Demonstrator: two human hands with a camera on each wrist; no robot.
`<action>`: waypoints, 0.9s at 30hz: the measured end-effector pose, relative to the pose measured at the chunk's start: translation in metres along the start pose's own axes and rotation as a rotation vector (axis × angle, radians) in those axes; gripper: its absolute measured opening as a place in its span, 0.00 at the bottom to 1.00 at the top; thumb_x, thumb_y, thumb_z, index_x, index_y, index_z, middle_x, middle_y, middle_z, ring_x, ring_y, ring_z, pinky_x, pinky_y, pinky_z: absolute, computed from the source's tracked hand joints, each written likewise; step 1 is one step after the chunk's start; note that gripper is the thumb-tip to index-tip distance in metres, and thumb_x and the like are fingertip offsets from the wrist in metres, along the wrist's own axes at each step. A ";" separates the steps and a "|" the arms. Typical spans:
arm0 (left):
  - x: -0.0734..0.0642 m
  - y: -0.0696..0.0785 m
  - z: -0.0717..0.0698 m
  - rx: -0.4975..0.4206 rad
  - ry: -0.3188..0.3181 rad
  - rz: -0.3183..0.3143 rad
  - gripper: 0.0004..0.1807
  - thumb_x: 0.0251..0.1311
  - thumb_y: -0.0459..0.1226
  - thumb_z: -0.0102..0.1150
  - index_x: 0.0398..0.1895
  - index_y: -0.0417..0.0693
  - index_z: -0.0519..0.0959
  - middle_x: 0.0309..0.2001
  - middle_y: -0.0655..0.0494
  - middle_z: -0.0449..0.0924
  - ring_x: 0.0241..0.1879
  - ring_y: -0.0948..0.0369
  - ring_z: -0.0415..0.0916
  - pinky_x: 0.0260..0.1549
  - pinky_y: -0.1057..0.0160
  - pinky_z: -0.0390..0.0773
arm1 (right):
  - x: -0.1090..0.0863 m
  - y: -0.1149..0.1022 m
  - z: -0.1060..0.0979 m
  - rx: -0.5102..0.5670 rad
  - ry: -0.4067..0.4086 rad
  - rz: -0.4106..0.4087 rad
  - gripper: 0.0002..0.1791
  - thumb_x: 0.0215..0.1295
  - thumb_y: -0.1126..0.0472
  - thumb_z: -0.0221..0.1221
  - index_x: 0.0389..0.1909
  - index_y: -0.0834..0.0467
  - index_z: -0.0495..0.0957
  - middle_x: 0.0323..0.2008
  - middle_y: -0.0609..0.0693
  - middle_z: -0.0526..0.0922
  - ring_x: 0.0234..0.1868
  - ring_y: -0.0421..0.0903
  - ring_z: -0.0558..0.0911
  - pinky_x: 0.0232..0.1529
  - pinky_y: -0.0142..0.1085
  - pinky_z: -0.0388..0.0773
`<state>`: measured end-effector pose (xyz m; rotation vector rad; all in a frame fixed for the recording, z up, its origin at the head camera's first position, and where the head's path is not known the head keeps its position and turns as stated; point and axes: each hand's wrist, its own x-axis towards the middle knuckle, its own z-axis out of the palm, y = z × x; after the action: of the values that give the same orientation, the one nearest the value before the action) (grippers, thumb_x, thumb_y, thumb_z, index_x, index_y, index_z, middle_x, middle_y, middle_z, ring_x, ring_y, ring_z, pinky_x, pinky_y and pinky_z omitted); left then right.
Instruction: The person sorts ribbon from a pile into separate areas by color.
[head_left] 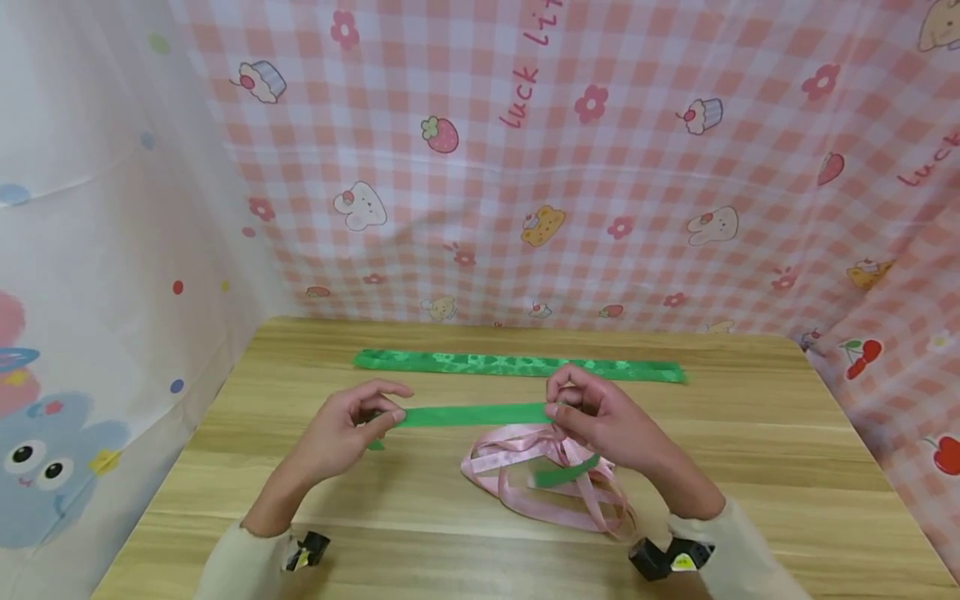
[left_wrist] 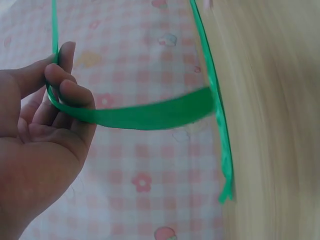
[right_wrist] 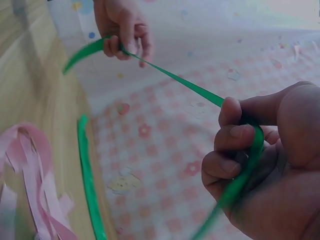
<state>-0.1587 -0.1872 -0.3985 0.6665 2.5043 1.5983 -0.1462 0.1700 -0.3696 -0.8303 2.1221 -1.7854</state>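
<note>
Checked cloth hangs behind the wooden table — left hand and right hand both pinch a green ribbon, fingers curled — its middle straight between them

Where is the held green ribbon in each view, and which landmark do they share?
Head: the held green ribbon spans between the left hand and right hand, below centre.
Left wrist: from top left, through the left hand, to right of centre.
Right wrist: from upper left, down through the right hand to the bottom edge.
Shared landmark: the other green strip, lying on the table.
</note>
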 end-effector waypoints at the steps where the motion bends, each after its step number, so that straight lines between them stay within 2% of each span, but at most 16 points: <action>1: -0.001 -0.001 -0.002 0.002 0.003 -0.002 0.13 0.68 0.37 0.60 0.54 0.53 0.79 0.31 0.57 0.82 0.24 0.58 0.72 0.23 0.64 0.74 | -0.003 -0.002 -0.003 -0.008 0.004 0.002 0.03 0.75 0.67 0.51 0.42 0.62 0.68 0.20 0.49 0.66 0.18 0.43 0.63 0.17 0.36 0.61; 4: -0.003 -0.008 -0.008 0.001 0.009 -0.005 0.13 0.68 0.36 0.60 0.54 0.51 0.79 0.30 0.56 0.81 0.23 0.61 0.70 0.22 0.65 0.73 | -0.011 -0.006 -0.011 -0.033 0.015 -0.007 0.03 0.75 0.67 0.52 0.42 0.62 0.67 0.20 0.51 0.66 0.18 0.44 0.63 0.17 0.36 0.61; 7: -0.004 -0.016 -0.014 0.001 0.019 -0.004 0.13 0.68 0.36 0.60 0.54 0.48 0.79 0.31 0.56 0.82 0.25 0.61 0.71 0.22 0.62 0.76 | -0.019 -0.008 -0.020 -0.052 0.029 -0.023 0.02 0.75 0.68 0.51 0.43 0.62 0.67 0.21 0.53 0.68 0.18 0.45 0.63 0.16 0.37 0.61; 11: -0.008 -0.024 -0.022 -0.013 0.019 -0.015 0.13 0.68 0.35 0.59 0.54 0.45 0.78 0.31 0.58 0.83 0.25 0.60 0.71 0.22 0.61 0.76 | -0.031 -0.006 -0.034 -0.091 0.091 -0.035 0.03 0.74 0.70 0.51 0.44 0.63 0.67 0.22 0.50 0.70 0.19 0.43 0.64 0.15 0.38 0.60; 13: -0.009 -0.025 -0.026 -0.058 -0.011 -0.023 0.14 0.69 0.34 0.58 0.55 0.42 0.77 0.32 0.58 0.83 0.25 0.59 0.71 0.24 0.61 0.75 | -0.035 -0.004 -0.041 -0.094 0.126 -0.032 0.04 0.74 0.70 0.51 0.44 0.64 0.66 0.24 0.48 0.70 0.21 0.42 0.67 0.16 0.39 0.61; 15: -0.010 -0.024 -0.029 -0.135 -0.070 -0.017 0.16 0.69 0.33 0.56 0.57 0.37 0.74 0.33 0.57 0.84 0.26 0.59 0.72 0.27 0.63 0.76 | -0.039 -0.001 -0.047 -0.107 0.151 -0.023 0.04 0.73 0.71 0.51 0.44 0.64 0.66 0.25 0.47 0.71 0.24 0.41 0.70 0.19 0.38 0.64; 18: -0.010 -0.019 -0.032 -0.254 -0.170 0.016 0.18 0.71 0.31 0.53 0.60 0.30 0.70 0.38 0.57 0.84 0.29 0.61 0.77 0.32 0.63 0.80 | -0.045 0.004 -0.056 -0.127 0.172 -0.030 0.06 0.72 0.73 0.50 0.45 0.62 0.67 0.29 0.46 0.75 0.29 0.42 0.73 0.24 0.37 0.68; 20: -0.011 -0.017 -0.034 -0.296 -0.208 0.040 0.19 0.71 0.29 0.52 0.61 0.28 0.68 0.39 0.57 0.84 0.31 0.63 0.78 0.35 0.63 0.81 | -0.048 0.008 -0.061 -0.141 0.182 -0.034 0.08 0.72 0.74 0.50 0.46 0.60 0.68 0.32 0.46 0.77 0.30 0.41 0.74 0.27 0.36 0.69; 22: -0.012 -0.015 -0.036 -0.289 -0.197 0.041 0.18 0.71 0.29 0.52 0.60 0.30 0.69 0.39 0.59 0.84 0.31 0.64 0.79 0.35 0.63 0.81 | -0.051 0.011 -0.066 -0.123 0.182 -0.033 0.09 0.72 0.74 0.50 0.46 0.59 0.68 0.34 0.45 0.79 0.31 0.41 0.74 0.28 0.35 0.70; 27: -0.016 -0.012 -0.041 -0.149 -0.071 -0.027 0.14 0.68 0.33 0.58 0.55 0.42 0.75 0.34 0.59 0.84 0.28 0.63 0.75 0.28 0.62 0.78 | -0.059 0.013 -0.077 -0.077 0.126 -0.017 0.09 0.71 0.73 0.53 0.47 0.59 0.68 0.33 0.45 0.79 0.34 0.40 0.78 0.35 0.32 0.76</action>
<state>-0.1611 -0.2325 -0.3933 0.6551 2.3080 1.6992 -0.1427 0.2672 -0.3752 -0.7750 2.2820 -1.8200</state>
